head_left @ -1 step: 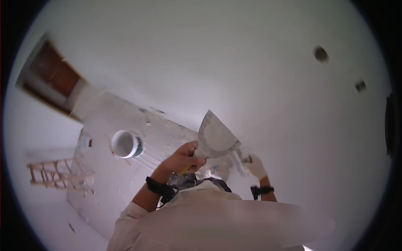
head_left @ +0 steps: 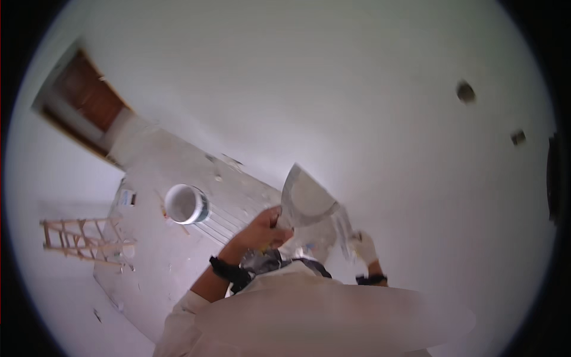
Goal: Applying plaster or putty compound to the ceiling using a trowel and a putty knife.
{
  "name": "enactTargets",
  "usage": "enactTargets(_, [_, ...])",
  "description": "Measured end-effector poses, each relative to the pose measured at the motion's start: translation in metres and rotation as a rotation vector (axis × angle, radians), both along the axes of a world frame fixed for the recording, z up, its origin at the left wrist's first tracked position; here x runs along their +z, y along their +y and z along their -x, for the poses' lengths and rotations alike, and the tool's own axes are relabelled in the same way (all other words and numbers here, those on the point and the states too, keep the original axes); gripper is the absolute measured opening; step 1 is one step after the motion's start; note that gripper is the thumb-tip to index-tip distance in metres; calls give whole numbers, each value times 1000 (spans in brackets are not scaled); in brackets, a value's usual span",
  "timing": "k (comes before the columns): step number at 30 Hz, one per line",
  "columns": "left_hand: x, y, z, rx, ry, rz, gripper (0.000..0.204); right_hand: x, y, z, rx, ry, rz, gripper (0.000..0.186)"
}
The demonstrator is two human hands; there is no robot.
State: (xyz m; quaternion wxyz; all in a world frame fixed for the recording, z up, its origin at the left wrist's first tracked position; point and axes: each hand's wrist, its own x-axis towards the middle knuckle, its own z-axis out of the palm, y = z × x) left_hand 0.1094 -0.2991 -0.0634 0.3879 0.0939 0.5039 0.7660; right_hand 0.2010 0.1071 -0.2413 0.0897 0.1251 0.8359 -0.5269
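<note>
My left hand (head_left: 262, 231) is bare and wrapped round the grip of a plasterer's hawk (head_left: 289, 193), a grey plate held tilted in front of me. Pale putty (head_left: 311, 193) covers most of its face. Just right of the hawk, my right hand (head_left: 364, 247), in a whitish glove, is closed on a trowel (head_left: 345, 232). Its thin metal blade shows nearly edge-on and blurred, close to the hawk's right corner; whether the two touch I cannot tell. Dark straps (head_left: 229, 271) circle both wrists.
A large white wall (head_left: 416, 154) rises ahead and to the right, with two dark holes (head_left: 466, 91). On the dusty floor to the left stand a white bucket (head_left: 184, 204) and a wooden stepladder (head_left: 80, 239). A brown door (head_left: 89, 95) is at far left.
The bucket, door and wall holes sit slightly farther right in the picture, as the view has shifted. My right hand and the trowel have dropped a little beside the hawk; my left hand keeps its grip.
</note>
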Motion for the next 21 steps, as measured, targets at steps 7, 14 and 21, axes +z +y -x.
enactTargets(7, [-110, -110, -78, 500, 94, 717, 32, -210, 62, -61, 147, -680, -653, 49])
enactTargets(14, [-127, -196, -83, 441, -62, 24, 46, -162, -57, 88, 166, -526, -448, 30])
enactTargets(21, [-88, -264, 38, 158, 88, 85, 34, -5, -256, 230, 485, 63, 363, 14])
